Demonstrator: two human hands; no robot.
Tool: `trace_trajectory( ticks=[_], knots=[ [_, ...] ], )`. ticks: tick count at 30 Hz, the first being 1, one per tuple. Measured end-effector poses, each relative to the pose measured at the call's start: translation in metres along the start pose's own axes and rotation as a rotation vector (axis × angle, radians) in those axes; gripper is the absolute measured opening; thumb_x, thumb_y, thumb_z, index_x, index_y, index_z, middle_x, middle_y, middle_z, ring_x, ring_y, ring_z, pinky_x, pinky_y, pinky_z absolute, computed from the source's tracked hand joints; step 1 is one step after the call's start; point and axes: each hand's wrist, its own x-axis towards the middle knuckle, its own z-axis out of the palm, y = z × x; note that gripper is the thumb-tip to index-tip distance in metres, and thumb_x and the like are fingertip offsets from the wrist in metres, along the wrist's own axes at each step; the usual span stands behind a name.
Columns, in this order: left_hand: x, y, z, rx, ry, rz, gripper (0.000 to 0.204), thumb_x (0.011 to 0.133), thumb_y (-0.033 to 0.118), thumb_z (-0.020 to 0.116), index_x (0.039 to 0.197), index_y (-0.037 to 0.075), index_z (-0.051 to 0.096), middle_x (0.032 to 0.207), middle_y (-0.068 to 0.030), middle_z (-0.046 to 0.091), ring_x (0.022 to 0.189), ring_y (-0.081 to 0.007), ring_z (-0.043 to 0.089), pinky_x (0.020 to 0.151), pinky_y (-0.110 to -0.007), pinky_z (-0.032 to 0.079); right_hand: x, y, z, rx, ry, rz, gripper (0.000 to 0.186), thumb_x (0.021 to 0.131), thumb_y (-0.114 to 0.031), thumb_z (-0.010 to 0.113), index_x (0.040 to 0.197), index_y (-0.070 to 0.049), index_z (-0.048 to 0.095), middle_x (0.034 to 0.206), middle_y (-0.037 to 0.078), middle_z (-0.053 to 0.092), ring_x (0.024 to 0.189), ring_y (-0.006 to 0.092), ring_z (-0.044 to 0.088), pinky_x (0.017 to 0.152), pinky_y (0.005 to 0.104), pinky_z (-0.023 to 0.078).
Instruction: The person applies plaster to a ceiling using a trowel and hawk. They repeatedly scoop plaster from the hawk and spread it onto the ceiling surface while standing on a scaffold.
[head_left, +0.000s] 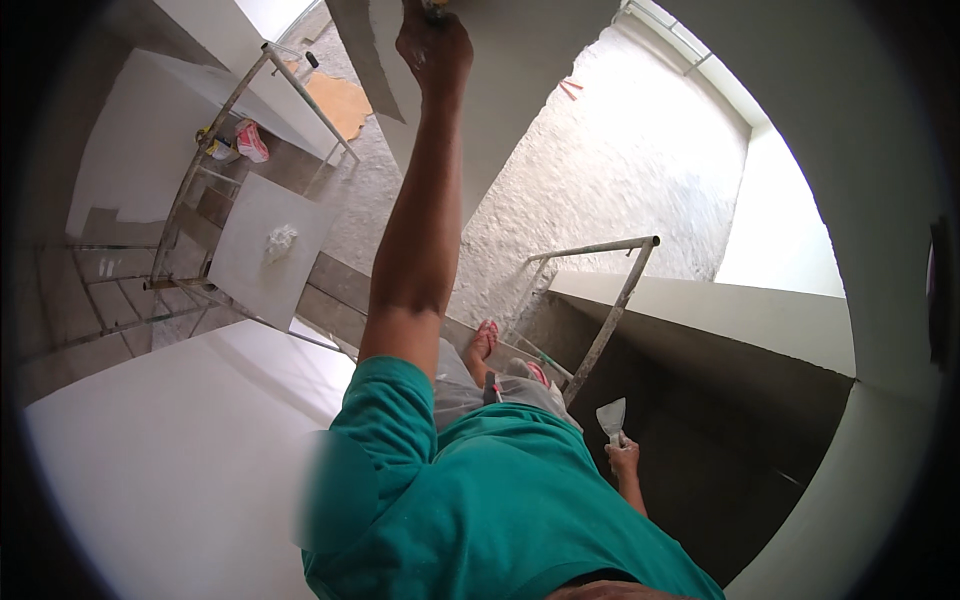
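My left arm reaches up to the top edge of the view. There my left hand [436, 48] is closed round a tool handle with a yellowish part [434, 9]; the rest of the tool is cut off, so its kind is unclear. Behind this hand is a smooth grey plastered surface [525, 75] with a darker strip along its left side. Low at my right side, my right hand [623, 457] grips a putty knife [611, 417], its pale, flared blade pointing up and away from the wall surfaces.
Metal scaffold frames stand at the left [180, 200] and right [610, 315]. My sandalled feet [484, 340] are by grey planks [340, 283]. A white board [240, 225] bears a lump of white paste [281, 242]. Behind it lie a pink-and-white packet [251, 141] and an orange-brown sheet [338, 103].
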Motion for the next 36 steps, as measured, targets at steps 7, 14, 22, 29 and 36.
trace_trajectory(
  ticks=[7,14,22,29,36],
  knots=[
    [-0.102,0.015,0.045,0.041,-0.084,0.199,0.073,0.077,0.006,0.060,0.141,-0.002,0.025,0.147,-0.0215,0.027,0.134,-0.0369,0.030,0.100,-0.062,0.022,0.004,-0.001,-0.001,-0.083,-0.002,-0.007,0.063,0.063,-0.005,0.070,0.124,0.003,0.054,0.105,0.015,0.066,0.090,0.0194,0.064,0.076,0.0301,0.049],
    [-0.096,0.036,-0.019,-0.200,-0.174,0.058,0.055,0.079,0.005,0.049,0.133,0.005,0.044,0.125,-0.0161,0.056,0.113,-0.0333,0.056,0.095,-0.044,0.042,0.007,-0.005,0.001,-0.027,0.006,-0.056,0.064,0.063,-0.006,0.070,0.124,0.001,0.054,0.104,0.014,0.067,0.085,0.0176,0.065,0.069,0.0283,0.050],
    [-0.001,-0.009,-0.015,-0.025,-0.090,-0.085,0.049,0.072,0.003,0.050,0.121,-0.002,0.052,0.103,-0.0222,0.063,0.094,-0.0372,0.061,0.081,-0.041,0.046,0.000,-0.014,-0.003,-0.064,0.023,-0.041,0.061,0.063,-0.008,0.064,0.123,-0.001,0.056,0.081,0.011,0.067,0.062,0.0148,0.061,0.055,0.0298,0.049],
    [-0.099,0.025,0.040,-0.087,-0.109,0.001,0.064,0.077,0.003,0.055,0.137,0.001,0.035,0.134,-0.0214,0.046,0.123,-0.0355,0.046,0.098,-0.055,0.034,-0.010,-0.013,-0.002,0.061,0.018,-0.032,0.059,0.063,-0.009,0.063,0.122,-0.003,0.058,0.069,0.004,0.062,0.050,0.0098,0.054,0.045,0.0278,0.043],
    [-0.153,0.088,-0.019,-0.143,-0.300,-0.003,0.057,0.076,0.002,0.058,0.131,0.000,0.043,0.125,-0.0210,0.052,0.117,-0.0313,0.050,0.096,-0.048,0.037,-0.002,-0.015,0.002,0.033,0.050,-0.106,0.060,0.063,-0.007,0.063,0.123,-0.002,0.057,0.073,0.006,0.064,0.051,0.0101,0.054,0.045,0.0271,0.044]
  ],
)
